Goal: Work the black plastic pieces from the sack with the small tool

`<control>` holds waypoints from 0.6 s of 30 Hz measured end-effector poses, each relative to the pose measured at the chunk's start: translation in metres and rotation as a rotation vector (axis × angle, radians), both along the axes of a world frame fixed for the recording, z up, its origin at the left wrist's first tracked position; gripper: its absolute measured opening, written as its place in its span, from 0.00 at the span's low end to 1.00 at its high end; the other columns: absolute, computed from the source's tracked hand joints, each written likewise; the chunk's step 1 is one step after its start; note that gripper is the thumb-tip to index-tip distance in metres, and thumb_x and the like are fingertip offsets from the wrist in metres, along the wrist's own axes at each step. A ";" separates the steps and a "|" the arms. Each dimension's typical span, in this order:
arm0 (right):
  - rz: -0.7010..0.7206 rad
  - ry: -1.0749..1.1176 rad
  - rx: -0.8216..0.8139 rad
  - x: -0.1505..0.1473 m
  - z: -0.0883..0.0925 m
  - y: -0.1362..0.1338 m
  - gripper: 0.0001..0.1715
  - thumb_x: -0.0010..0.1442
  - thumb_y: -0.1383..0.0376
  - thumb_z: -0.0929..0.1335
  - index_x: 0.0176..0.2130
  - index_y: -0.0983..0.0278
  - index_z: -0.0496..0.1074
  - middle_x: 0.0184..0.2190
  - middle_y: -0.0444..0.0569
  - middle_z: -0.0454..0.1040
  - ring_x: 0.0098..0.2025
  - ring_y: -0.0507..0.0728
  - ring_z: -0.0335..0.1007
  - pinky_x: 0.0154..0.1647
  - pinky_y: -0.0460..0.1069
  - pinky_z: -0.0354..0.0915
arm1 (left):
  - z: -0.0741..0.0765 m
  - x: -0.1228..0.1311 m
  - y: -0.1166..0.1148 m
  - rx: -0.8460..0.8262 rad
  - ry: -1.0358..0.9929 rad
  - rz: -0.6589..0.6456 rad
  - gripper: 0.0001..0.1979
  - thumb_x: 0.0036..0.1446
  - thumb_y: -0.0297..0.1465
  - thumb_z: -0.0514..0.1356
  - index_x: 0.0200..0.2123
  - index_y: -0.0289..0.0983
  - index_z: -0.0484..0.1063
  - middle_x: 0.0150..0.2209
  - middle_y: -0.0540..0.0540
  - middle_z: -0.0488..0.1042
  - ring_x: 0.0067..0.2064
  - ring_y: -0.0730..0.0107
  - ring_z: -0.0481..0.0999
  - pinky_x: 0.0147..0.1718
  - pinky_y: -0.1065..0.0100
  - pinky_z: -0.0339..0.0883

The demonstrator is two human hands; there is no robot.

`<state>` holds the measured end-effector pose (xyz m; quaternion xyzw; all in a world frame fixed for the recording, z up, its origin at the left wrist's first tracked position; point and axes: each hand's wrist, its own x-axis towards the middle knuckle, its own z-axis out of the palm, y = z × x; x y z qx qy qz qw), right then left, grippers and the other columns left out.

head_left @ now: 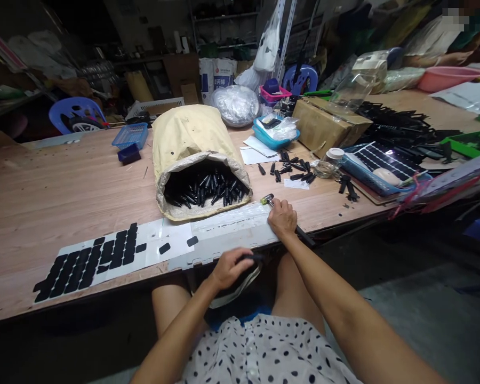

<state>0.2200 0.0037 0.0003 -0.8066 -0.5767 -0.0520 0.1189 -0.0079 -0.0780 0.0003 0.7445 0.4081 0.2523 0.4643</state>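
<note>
My right hand [283, 217] is wrapped round a small hammer [267, 199] at the table's front edge; its metal head shows beyond my fingers and its dark handle behind them. My left hand [232, 266] is closed on a black part [248, 257] above an open bag [240, 288] between my legs. A large yellow sack [196, 133] lies beyond my hands, its mouth towards me, with many black pointed parts [212, 186] inside. To the left, black rounded pads [76, 266] stick in rows on a white sheet [150, 250].
Loose black parts [298, 168] lie right of the sack, near a clear jar [330, 162] and a cardboard box [324, 122]. Blue baskets [131, 136] stand at the back left. A blue tray [380, 170] and a heap of black parts [400, 125] are on the right.
</note>
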 end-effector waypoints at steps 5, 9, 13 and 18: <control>0.003 -0.017 0.021 0.003 -0.008 0.001 0.20 0.67 0.66 0.61 0.55 0.64 0.71 0.45 0.58 0.71 0.47 0.63 0.65 0.39 0.51 0.56 | -0.036 -0.030 -0.044 -0.295 0.419 0.106 0.16 0.61 0.39 0.59 0.48 0.41 0.80 0.40 0.47 0.83 0.43 0.61 0.80 0.44 0.65 0.70; 0.006 -0.011 0.048 0.005 -0.011 0.003 0.20 0.67 0.67 0.60 0.54 0.64 0.72 0.44 0.58 0.71 0.46 0.63 0.65 0.38 0.51 0.54 | -0.056 -0.037 -0.035 -0.444 0.782 0.319 0.19 0.63 0.33 0.57 0.57 0.44 0.75 0.56 0.43 0.78 0.57 0.55 0.77 0.54 0.61 0.68; 0.010 -0.004 0.057 0.006 -0.011 0.003 0.20 0.66 0.67 0.60 0.54 0.64 0.72 0.44 0.59 0.71 0.46 0.63 0.65 0.37 0.52 0.54 | -0.056 -0.035 -0.030 -0.445 0.826 0.274 0.22 0.60 0.32 0.60 0.58 0.46 0.73 0.58 0.43 0.77 0.59 0.56 0.75 0.56 0.62 0.67; 0.011 0.003 0.058 0.006 -0.012 0.003 0.21 0.66 0.67 0.60 0.54 0.65 0.72 0.44 0.60 0.71 0.46 0.63 0.65 0.37 0.52 0.54 | -0.025 -0.034 -0.022 -0.420 0.518 -0.020 0.18 0.57 0.39 0.63 0.50 0.40 0.79 0.42 0.44 0.83 0.43 0.60 0.81 0.43 0.65 0.71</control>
